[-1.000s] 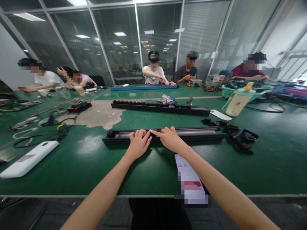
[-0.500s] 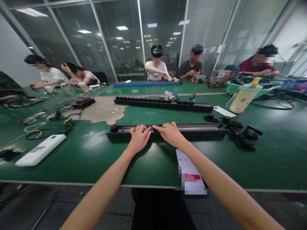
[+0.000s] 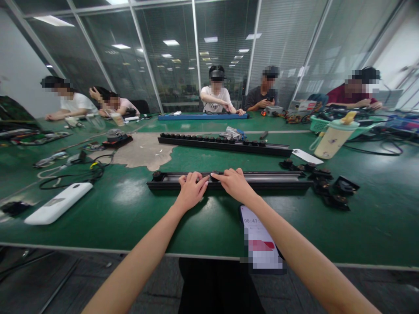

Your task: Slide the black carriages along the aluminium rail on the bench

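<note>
A long black rail [image 3: 278, 185] with a silvery channel lies crosswise in front of me. My left hand [image 3: 190, 189] bends over its middle, fingers wrapped onto the channel and thumb along the near wall. Just to the right, my right hand [image 3: 237, 185] reaches in with its index finger on a small black part [image 3: 214, 175] in the channel, the other fingers curled. My fingers partly cover that part. At the rail's left end sits another black part [image 3: 157, 175]. Several loose black parts [image 3: 322, 185] lie beyond the right end.
Behind is a second black rail [image 3: 225, 145] filled with a row of black parts. A phone [image 3: 260, 235] lies under my right forearm; a white power bank [image 3: 59, 203] is at left. A cream tumbler [image 3: 335, 139] stands right. Across the table, a person handles a blue rail [image 3: 203, 117].
The view has shifted slightly, so everything sits a little lower and to the right. Both hands stay at the same place on the rail.
</note>
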Tool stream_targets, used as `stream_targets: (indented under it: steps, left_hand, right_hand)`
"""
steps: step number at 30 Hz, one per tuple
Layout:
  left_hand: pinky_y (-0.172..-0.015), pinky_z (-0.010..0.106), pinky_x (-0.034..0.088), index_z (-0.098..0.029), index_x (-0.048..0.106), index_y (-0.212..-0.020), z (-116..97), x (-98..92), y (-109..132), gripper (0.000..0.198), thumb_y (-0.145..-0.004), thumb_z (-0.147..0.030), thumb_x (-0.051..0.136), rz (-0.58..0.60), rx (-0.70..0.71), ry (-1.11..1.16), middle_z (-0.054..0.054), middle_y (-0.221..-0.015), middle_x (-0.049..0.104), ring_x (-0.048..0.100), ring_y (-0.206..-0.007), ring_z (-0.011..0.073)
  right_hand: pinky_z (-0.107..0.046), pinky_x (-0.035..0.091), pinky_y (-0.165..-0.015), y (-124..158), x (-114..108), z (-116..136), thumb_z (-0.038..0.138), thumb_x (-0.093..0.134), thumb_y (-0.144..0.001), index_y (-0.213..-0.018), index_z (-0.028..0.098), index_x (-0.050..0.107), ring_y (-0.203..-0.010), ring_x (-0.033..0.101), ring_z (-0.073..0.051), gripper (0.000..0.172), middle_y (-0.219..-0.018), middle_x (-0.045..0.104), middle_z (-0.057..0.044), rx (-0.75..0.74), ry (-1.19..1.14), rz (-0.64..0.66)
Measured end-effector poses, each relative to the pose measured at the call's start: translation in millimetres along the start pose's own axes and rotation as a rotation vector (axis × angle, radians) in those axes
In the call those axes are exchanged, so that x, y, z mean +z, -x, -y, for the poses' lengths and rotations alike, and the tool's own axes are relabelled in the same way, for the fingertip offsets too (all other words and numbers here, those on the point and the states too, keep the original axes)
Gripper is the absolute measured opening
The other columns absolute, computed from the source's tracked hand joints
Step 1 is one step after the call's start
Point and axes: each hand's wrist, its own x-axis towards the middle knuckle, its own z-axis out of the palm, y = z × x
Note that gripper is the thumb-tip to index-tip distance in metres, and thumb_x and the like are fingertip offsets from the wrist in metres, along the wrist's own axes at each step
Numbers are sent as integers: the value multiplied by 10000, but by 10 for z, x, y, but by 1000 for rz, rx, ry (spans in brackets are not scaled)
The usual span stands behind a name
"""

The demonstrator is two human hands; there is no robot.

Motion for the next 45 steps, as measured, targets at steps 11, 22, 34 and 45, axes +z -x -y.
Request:
stream_targets:
  steps: [11, 22, 34, 45]
  left_hand:
    - [-944, 483, 288, -273, 691, -1321, 4, 9, -10, 428, -1084, -388, 354, -5, -38, -10, 116, -1171, 604, 510, -1107, 277]
    - [-935, 491, 282, -265, 705, -1279, 25, -7, -4, 438, -1086, -393, 333, -11, -62, -13, 124, -1188, 623, 515, -1109, 283]
    - [-933, 487, 284, -264, 712, -1263, 25, 3, 2, 449, -1088, -405, 324, 1, -51, -10, 121, -1182, 619, 514, -1113, 282]
    - [-938, 485, 286, -281, 718, -1246, 16, -6, 0, 431, -1083, -402, 338, 5, -53, 18, 114, -1165, 619, 509, -1114, 283]
  right_hand:
    - [-388, 235, -889, 18, -59, -55, 136, 368, -1035, -1509, 351, 573, -1052, 528, -244, 559, -1106, 672, -118, 25, -5, 30]
    - [-356, 273, -896, 49, -97, -231, 127, 383, -1025, -1543, 389, 512, -1053, 563, -223, 594, -1131, 683, -101, 9, -69, 97]
    - [-290, 392, -898, 30, -32, -375, 81, 399, -993, -1603, 301, 432, -978, 601, -177, 649, -1126, 712, -92, -103, -200, 123]
    - [-306, 437, -926, 103, -176, -157, 103, 418, -990, -1610, 316, 430, -1070, 663, -217, 655, -1236, 722, -123, -18, 16, 122]
